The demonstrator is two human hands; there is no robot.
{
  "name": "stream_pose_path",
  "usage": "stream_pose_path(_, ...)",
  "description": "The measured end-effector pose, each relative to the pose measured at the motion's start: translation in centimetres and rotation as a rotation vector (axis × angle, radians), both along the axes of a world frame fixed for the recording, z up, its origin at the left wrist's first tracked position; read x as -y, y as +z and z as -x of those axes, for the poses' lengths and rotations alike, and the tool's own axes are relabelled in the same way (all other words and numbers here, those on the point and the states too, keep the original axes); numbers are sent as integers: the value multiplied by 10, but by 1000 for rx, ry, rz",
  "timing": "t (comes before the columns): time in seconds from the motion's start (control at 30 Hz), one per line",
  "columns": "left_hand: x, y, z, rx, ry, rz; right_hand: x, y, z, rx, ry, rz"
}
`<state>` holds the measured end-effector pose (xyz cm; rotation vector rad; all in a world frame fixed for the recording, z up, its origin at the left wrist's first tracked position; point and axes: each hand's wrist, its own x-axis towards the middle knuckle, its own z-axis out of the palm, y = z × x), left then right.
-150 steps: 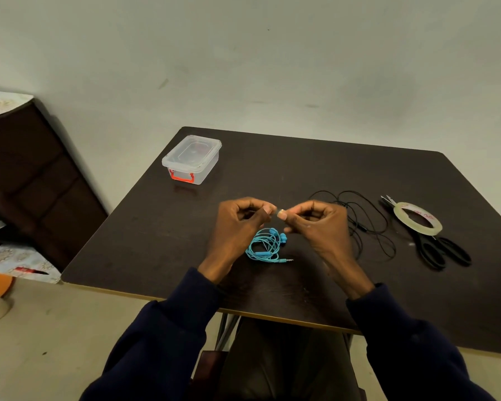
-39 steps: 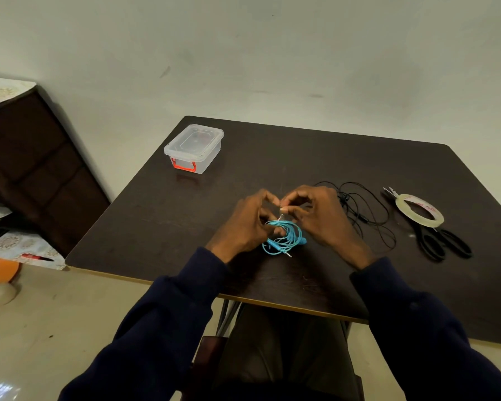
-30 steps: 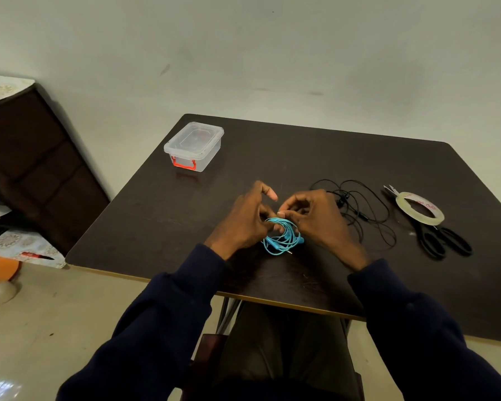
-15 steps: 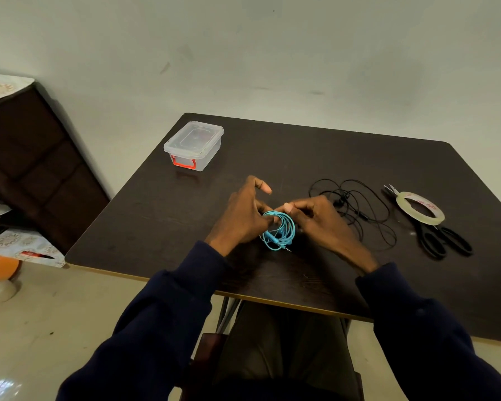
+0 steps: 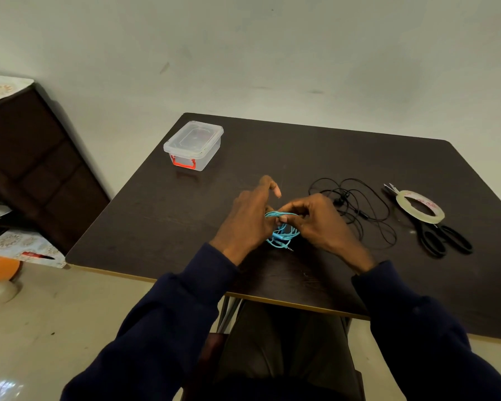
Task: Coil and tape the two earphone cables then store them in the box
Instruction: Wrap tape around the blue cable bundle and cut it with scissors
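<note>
My left hand [image 5: 248,218]: it grips the left side of the turquoise coiled earphone cable [image 5: 284,235], thumb on the upper strands. The index finger sticks out straight, clear of the coil.
My right hand [image 5: 318,221]: its fingers [image 5: 295,205] are bent inward and pinch the top of the same coil, tips meeting my left thumb.
Turquoise cable: bunched loops held between both hands, low over the dark brown wooden worktop [image 5: 301,146]. The metal plug pokes out at the lower right.
Black thin earphone cable [image 5: 368,204]: loose and uncoiled, sprawled on the worktop just beyond my right hand.
Clear plastic box with a red clasp [image 5: 194,144]: lid on, at the far left corner, well apart from my hands.
Clear tape roll [image 5: 420,205]: lying across the blades of the black-handled scissors [image 5: 443,235], right of the black cable.
Tape on the coil: I cannot tell.
</note>
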<state>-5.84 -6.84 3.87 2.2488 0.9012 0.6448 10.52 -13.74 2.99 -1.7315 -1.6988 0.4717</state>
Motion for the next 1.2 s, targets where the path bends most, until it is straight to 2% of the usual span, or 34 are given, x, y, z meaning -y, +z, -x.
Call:
stream_pose_path(0.23, -3, -9, -6, -97, 31, -141, 0, 0, 1, 116, -26, -38)
stream_pose_path(0.47, -6, -10, -6, -191, 56, -192, 1, -1, 2, 191, -16, -79)
stream_pose_path(0.63, -7, -11, -4, -136, 45, -190, 1, 2, -2, 172, 8, -54)
stream_pose_path(0.83, -10, -11, -2, -154, 30, 12, -1, 2, -1, 205, 11, 8)
stream_pose_path(0.97, -11, -8, 0, -194, 8, 137, 3, 1, 3, 236, 4, -58)
stream_pose_path(1.1, -12, 0, 1, -143, -44, 287, 7, 1, 3, 247, 20, -150)
stream_pose_path(1.2, -14, 3, 4, -31, -59, 533, 8, 2, 2, 264, 18, -216)
